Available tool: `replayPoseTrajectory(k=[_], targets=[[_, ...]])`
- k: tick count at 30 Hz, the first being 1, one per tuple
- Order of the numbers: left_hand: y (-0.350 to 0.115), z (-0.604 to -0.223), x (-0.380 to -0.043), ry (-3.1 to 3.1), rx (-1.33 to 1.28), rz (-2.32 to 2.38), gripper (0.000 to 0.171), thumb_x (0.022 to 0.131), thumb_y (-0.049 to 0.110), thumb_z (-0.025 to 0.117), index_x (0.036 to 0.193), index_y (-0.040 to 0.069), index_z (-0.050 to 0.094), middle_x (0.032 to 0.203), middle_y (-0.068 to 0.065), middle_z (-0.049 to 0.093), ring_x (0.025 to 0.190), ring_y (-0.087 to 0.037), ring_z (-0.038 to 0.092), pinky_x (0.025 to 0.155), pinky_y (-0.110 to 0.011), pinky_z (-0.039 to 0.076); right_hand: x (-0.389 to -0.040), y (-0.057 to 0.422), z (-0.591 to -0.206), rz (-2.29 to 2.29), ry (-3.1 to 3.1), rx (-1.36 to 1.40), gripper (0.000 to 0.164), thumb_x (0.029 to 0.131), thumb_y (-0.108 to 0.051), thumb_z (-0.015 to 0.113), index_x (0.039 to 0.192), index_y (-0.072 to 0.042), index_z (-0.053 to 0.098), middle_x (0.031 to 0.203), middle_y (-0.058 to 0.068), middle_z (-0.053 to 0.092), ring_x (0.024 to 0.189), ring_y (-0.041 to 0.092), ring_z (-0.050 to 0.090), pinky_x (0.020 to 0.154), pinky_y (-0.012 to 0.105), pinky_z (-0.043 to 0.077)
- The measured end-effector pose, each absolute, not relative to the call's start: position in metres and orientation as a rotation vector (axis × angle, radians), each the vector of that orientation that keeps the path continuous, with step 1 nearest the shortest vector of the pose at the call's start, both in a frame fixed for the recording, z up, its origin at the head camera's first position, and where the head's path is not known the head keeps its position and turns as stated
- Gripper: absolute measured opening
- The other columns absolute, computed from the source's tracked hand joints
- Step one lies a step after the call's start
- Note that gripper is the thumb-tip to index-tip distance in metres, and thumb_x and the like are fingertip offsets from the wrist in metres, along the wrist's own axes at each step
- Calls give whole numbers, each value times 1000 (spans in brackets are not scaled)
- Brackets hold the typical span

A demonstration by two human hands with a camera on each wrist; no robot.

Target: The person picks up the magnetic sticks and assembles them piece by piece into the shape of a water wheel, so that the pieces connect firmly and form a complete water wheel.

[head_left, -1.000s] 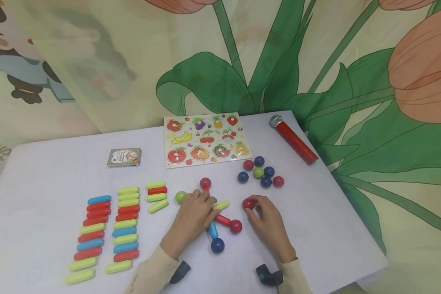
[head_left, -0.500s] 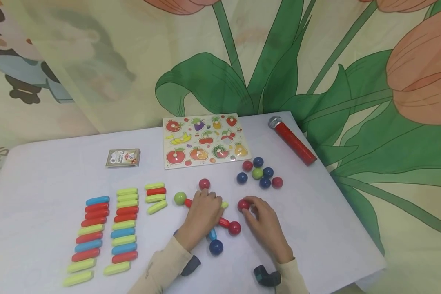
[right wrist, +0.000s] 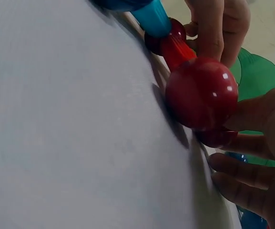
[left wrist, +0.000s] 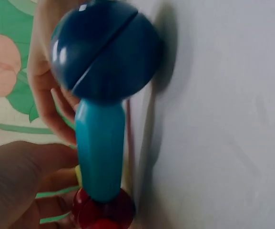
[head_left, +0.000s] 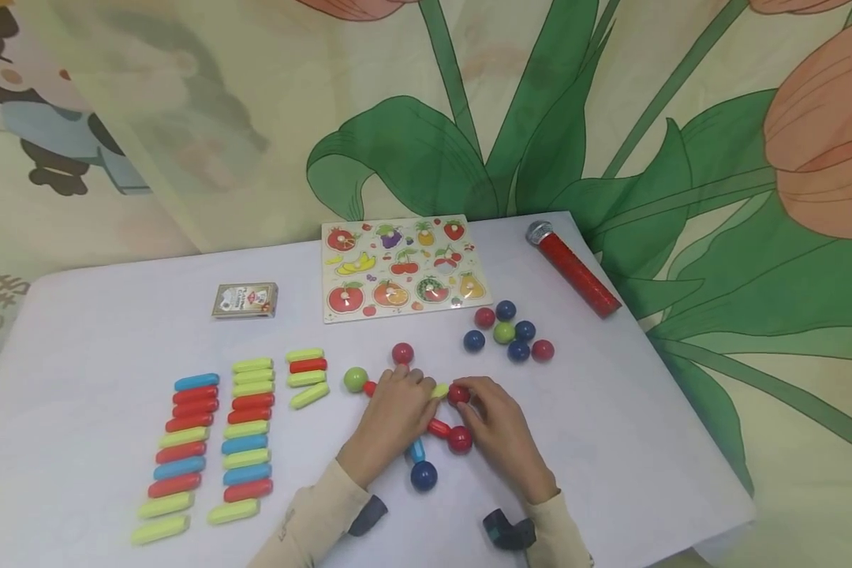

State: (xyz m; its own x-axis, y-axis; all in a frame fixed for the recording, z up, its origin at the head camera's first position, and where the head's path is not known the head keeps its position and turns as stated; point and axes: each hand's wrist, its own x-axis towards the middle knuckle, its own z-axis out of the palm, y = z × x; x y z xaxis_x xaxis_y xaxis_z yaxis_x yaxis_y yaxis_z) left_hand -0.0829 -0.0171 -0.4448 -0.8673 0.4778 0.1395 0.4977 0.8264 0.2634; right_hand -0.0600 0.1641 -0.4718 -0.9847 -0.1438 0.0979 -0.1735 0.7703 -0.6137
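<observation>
A star-shaped model of sticks and balls lies under my left hand (head_left: 390, 410), whose fingers grip it near its red centre ball (left wrist: 104, 207). From the centre a light-blue stick (left wrist: 100, 148) runs to a dark-blue ball (head_left: 424, 476). Other arms end in a green ball (head_left: 356, 379), a red ball at the far side (head_left: 402, 353) and another red ball (head_left: 459, 439) at the near right. My right hand (head_left: 500, 426) pinches a loose-coloured red ball (head_left: 458, 394) right at the end of a yellow-green stick (head_left: 439, 391). The left hand hides the model's middle in the head view.
Rows of coloured sticks (head_left: 247, 430) lie on the left. Several balls (head_left: 504, 332) cluster behind the right hand. A fruit puzzle board (head_left: 406, 268), a playing-card box (head_left: 244, 300) and a red microphone (head_left: 575, 272) lie toward the back of the white table (head_left: 639, 442).
My right hand has moved left with the red ball, bringing it to the yellow-green stick's end. My left hand has shifted slightly right over the model's centre, uncovering the red stick beside the green ball.
</observation>
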Motion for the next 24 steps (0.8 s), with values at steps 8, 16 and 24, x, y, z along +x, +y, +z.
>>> replayPoseTrajectory(k=[8,16,24], targets=[[-17,-443,-83,-2929,-830,-416,27,79,28,78,98,11,73,81,-2,65,72,-14,45,65,-25,38,-64,166,-472,1081,-2870,308,38,83,-8,74,117,-20,61,112,-9,62,110,9,60,93,28,50],[-20,-443,-81,-2946,-828,-425,31,80,30,77,104,11,72,87,-3,66,77,-15,48,69,-26,41,-63,164,-472,1094,-2890,285,39,85,-8,72,120,-19,60,117,-6,60,113,12,59,95,29,49],[-78,-432,-78,-2951,-467,-648,30,80,27,78,105,11,69,96,-4,65,87,-20,55,79,-36,51,-61,156,-460,889,-2783,345,38,82,-9,74,118,-15,63,115,-2,61,107,15,56,91,34,52]])
